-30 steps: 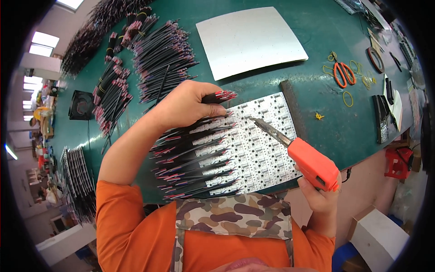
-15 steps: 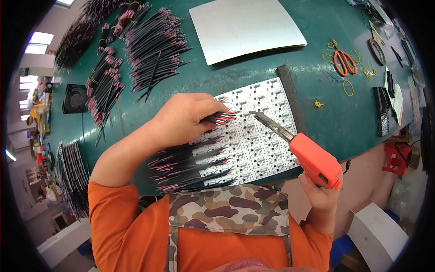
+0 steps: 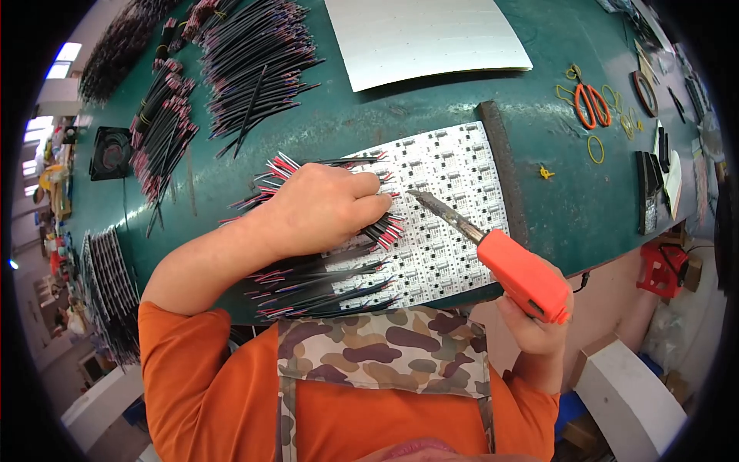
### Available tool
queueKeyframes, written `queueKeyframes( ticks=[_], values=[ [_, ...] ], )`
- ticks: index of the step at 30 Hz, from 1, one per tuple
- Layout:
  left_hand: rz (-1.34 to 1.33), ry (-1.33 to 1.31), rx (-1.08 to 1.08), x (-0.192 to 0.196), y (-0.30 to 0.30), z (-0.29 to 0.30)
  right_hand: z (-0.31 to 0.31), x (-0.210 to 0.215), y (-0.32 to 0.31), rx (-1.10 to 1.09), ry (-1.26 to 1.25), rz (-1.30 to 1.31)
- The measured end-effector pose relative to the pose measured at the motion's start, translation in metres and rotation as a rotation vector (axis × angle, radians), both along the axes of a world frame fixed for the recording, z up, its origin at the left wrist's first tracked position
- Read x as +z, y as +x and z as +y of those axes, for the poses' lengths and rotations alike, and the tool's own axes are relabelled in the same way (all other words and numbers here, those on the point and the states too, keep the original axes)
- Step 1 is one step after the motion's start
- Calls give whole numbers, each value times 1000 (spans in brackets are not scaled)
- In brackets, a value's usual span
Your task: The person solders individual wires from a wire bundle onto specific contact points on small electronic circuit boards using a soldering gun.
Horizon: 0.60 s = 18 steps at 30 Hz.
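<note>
We look down on a pale circuit panel (image 3: 454, 200), dotted with rows of small dark parts and lying on a green counter (image 3: 346, 119), as two bare hands work above it. Over the panel's left part, the left hand (image 3: 323, 204) has its grip pressed around a bundle of black wires (image 3: 382, 229), whose red and white ends poke out below the fingers. At the panel's right side, the right hand (image 3: 531, 319) has its grip wrapped around the handle of a red soldering iron (image 3: 523, 273); the metal tip reaches in over the panel, just beside the left fingertips — we cannot tell whether it touches. More dark wires (image 3: 331, 292) lie in rows across the panel's near left corner, and we see a dark bar (image 3: 504, 177) running along its right edge. Beyond the panel's far edge lies a large white sheet (image 3: 427, 38); past its far left corner, a broad heap of black wires (image 3: 258, 58). To the right of the panel we find a yellow clip (image 3: 546, 172), a rubber band (image 3: 596, 150) and orange-handled scissors (image 3: 591, 106) — and, at its near edge, a camouflage apron (image 3: 385, 350) over orange clothing.
</note>
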<state>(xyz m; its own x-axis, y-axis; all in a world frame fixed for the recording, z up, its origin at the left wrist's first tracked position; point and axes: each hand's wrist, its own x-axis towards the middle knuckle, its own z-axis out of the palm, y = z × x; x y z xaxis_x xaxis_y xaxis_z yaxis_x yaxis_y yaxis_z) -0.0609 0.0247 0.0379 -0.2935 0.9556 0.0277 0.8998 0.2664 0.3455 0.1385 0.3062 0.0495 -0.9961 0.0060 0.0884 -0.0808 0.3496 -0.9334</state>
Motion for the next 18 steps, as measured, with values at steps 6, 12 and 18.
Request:
queueKeyframes(
  ticks=[6, 12, 18],
  values=[
    [-11, -6, 3, 0, -1, 2, -6, 0, -13, 43, 13, 46],
    [-11, 23, -4, -5, -2, 0, -11, 1, -16, 2, -2, 16],
    [-9, 22, -6, -5, 0, 1, -11, 1, -18, 14, 20, 53]
  ],
)
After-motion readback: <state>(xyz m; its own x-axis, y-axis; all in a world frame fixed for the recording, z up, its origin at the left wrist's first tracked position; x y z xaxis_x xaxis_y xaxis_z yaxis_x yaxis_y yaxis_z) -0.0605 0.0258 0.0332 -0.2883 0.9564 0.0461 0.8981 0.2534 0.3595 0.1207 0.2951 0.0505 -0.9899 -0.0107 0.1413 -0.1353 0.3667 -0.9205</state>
